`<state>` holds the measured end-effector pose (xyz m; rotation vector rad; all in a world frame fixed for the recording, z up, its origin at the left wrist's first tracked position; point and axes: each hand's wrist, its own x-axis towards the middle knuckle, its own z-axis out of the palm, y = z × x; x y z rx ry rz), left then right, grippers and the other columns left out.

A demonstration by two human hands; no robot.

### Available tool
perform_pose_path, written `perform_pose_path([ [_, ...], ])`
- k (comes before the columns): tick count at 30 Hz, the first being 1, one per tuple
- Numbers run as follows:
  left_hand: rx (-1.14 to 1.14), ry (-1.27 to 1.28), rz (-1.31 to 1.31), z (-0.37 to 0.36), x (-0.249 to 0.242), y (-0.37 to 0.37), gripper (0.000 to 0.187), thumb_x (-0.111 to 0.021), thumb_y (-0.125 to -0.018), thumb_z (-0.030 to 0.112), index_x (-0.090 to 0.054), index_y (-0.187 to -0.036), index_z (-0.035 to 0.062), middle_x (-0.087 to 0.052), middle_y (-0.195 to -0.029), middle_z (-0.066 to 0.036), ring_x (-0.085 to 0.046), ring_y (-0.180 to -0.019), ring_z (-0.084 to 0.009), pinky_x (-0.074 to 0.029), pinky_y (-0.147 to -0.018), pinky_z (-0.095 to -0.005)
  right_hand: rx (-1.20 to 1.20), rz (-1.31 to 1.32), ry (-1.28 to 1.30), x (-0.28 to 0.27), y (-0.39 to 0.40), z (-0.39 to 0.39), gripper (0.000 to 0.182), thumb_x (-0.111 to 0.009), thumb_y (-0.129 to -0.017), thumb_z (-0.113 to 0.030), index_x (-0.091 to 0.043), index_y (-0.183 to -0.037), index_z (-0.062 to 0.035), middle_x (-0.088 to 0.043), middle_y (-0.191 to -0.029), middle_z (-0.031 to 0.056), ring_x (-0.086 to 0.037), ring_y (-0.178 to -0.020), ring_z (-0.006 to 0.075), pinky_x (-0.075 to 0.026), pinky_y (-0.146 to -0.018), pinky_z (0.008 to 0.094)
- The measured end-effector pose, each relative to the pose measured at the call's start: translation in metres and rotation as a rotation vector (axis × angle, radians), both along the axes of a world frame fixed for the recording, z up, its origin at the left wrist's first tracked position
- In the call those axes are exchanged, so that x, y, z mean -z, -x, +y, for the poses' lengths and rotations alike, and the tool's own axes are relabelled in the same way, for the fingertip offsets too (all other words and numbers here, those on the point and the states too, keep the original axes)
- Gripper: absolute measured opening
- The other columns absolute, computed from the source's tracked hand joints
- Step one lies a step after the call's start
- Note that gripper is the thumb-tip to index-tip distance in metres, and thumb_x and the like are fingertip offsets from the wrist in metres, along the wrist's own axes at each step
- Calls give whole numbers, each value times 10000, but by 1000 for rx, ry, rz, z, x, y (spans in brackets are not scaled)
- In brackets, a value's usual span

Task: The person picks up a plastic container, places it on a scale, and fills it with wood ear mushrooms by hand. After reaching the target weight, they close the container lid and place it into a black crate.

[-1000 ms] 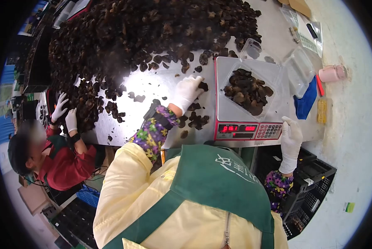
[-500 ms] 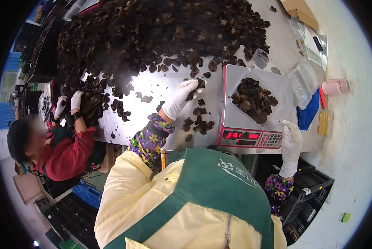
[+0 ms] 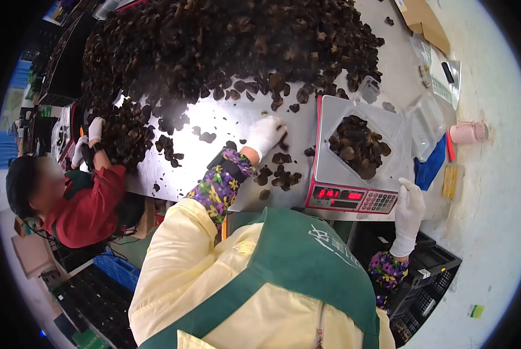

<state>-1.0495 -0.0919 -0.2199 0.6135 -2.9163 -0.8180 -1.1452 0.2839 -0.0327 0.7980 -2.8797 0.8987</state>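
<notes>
My left hand (image 3: 265, 136), in a white glove, is low over the steel table with its fingers curled round a dark wood ear mushroom (image 3: 284, 141). Several loose mushroom pieces (image 3: 285, 177) lie just below it. To its right a red-framed digital scale (image 3: 324, 128) carries a clear plastic tray (image 3: 393, 136) with a heap of wood ear mushrooms (image 3: 359, 145) inside. My right hand (image 3: 410, 206), also white-gloved, is by the scale's lower right corner. Its fingers are loosely bent and apart, with nothing seen in them.
A large mushroom pile (image 3: 231, 46) covers the far side of the table. Clear plastic boxes (image 3: 426, 128), a blue cloth (image 3: 430, 166) and a pink cup (image 3: 468, 132) are at the right. A co-worker in a red sleeve (image 3: 92, 206) works at the left. Black crates (image 3: 429, 291) stand below.
My left hand has moved down and slightly left, away from the scale, from a raised pinch to a lower position over the table. My right hand stays by the scale. The co-worker's hands have shifted left.
</notes>
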Motion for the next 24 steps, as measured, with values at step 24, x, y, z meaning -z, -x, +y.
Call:
perform_pose_path([
  [24, -454, -163, 186, -65, -17, 66, 310, -677, -871, 330, -675, -1112, 135, -702, -1066, -141, -652, -1028, -333, -507, -870, -399, 18, -24, -52, 3, 15, -9, 165, -574, -957, -71, -663, -1075, 0, -670, -1015, 138, -633, -961, 284, -482, -861, 362],
])
